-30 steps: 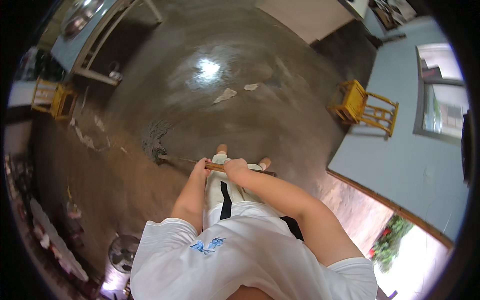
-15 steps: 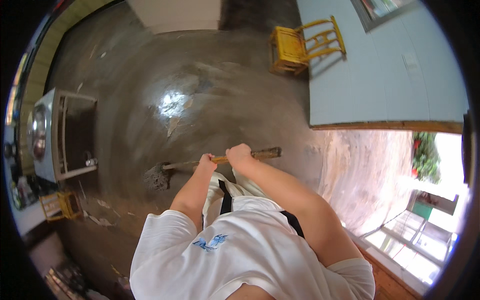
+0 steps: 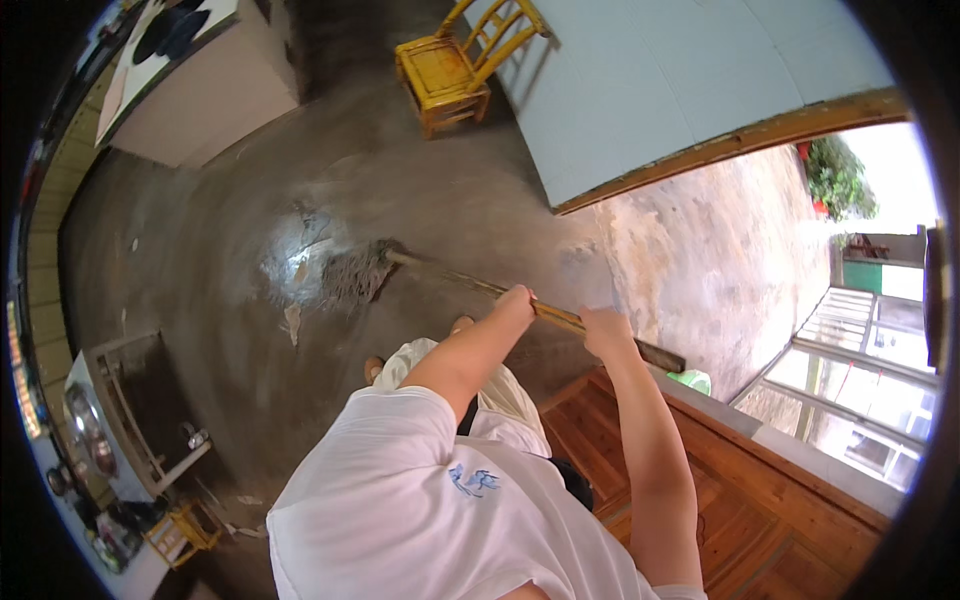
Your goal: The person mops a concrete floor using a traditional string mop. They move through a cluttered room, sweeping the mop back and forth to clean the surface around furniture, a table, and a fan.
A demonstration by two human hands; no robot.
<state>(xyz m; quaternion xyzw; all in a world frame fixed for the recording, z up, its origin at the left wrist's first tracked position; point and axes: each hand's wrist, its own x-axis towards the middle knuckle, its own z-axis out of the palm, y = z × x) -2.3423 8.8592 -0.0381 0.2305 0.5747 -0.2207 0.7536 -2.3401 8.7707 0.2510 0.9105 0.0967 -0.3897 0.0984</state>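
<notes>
long-handled broom [image 3: 470,282], bristles on floor

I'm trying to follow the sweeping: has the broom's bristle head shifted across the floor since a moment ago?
Yes. The dark bristle head of the long wooden-handled broom now lies farther out ahead of the person's feet and nearer the small yellow wooden chair, beside pale scraps on the grey concrete floor.

Dark concrete floor [image 3: 480,200]: broom head [image 3: 355,272], paper scraps [image 3: 292,322], yellow wooden chair [image 3: 450,70].

Both hands gripped a long wooden broom handle [image 3: 560,318]: the left hand [image 3: 517,298] sat lower on the shaft and the right hand [image 3: 606,330] nearer its upper end. The broom head [image 3: 355,275] rested on the grey concrete floor [image 3: 200,230] beside scattered litter scraps [image 3: 292,322]. A yellow wooden chair [image 3: 450,70] stood against the pale blue wall [image 3: 660,80].
</notes>
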